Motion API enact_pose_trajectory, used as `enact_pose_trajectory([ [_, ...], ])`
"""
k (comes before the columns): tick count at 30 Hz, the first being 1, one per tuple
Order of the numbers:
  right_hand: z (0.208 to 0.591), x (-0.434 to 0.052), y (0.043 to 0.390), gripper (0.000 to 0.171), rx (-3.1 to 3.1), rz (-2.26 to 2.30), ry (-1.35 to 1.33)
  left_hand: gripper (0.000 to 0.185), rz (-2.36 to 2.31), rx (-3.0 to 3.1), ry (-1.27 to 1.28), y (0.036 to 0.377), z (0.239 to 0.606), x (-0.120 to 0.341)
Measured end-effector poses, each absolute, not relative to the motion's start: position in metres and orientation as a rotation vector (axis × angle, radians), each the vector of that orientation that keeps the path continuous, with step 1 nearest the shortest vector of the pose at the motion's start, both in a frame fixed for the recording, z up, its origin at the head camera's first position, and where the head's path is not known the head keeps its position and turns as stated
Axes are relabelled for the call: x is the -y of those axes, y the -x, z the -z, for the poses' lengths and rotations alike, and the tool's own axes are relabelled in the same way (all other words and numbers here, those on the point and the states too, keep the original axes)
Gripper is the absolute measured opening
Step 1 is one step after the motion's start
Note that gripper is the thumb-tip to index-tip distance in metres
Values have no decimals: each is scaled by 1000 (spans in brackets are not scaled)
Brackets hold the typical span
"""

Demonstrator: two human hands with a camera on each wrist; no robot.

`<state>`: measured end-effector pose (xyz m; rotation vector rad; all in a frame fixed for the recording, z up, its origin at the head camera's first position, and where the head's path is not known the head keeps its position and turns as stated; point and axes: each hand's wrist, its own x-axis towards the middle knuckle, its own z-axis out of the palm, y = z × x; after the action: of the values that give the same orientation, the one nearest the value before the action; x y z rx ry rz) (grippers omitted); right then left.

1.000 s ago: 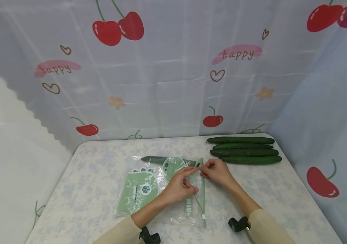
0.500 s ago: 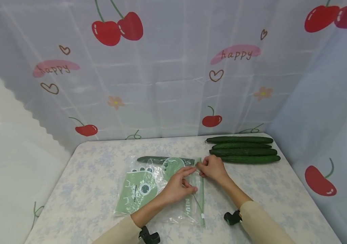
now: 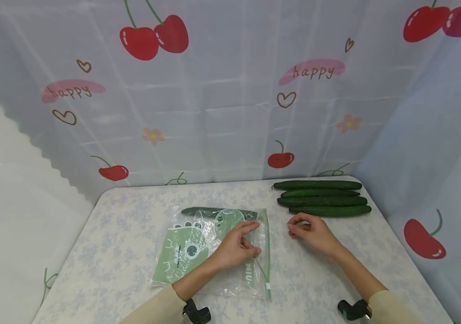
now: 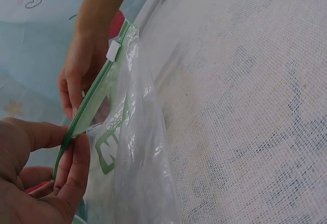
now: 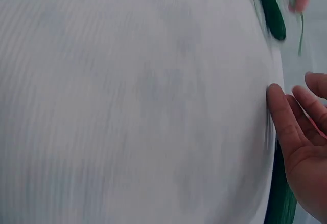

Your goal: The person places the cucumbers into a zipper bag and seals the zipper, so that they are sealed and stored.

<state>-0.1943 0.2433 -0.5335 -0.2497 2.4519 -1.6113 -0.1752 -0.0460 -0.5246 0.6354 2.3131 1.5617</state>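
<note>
One hand only, the left hand (image 3: 236,246), pinches the green zip strip (image 4: 84,112) of the plastic bag (image 3: 214,252) lying on the table (image 3: 133,211). Right hand (image 3: 311,231) rests beside it, fingers loosely curled, holding nothing. With such a thin pinch, I think the strip may slip, letting the cucumber (image 3: 204,211) inside slide toward the opening.

Staged home-like tabletop: cherry-print curtain (image 3: 230,90) backdrop, floral tablecloth (image 3: 133,216).
</note>
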Motion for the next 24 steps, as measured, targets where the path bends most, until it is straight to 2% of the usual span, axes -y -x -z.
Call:
enact_pose_trajectory([
  [5,524,-298,186,32,-2762,1386,219,71,-1538,-2322,-639,175,526,46],
  [10,523,-345,183,37,-2938,1281,-13,72,-1551,-2311,-622,174,527,47],
  [16,526,-389,185,48,-2934,1385,-287,71,-1548,-2320,-622,175,527,47],
  [19,529,-403,189,59,-2836,1537,-449,71,-1538,-2332,-624,175,526,46],
  [24,533,-415,198,91,-2614,1710,-606,71,-1536,-2327,-632,175,525,45],
])
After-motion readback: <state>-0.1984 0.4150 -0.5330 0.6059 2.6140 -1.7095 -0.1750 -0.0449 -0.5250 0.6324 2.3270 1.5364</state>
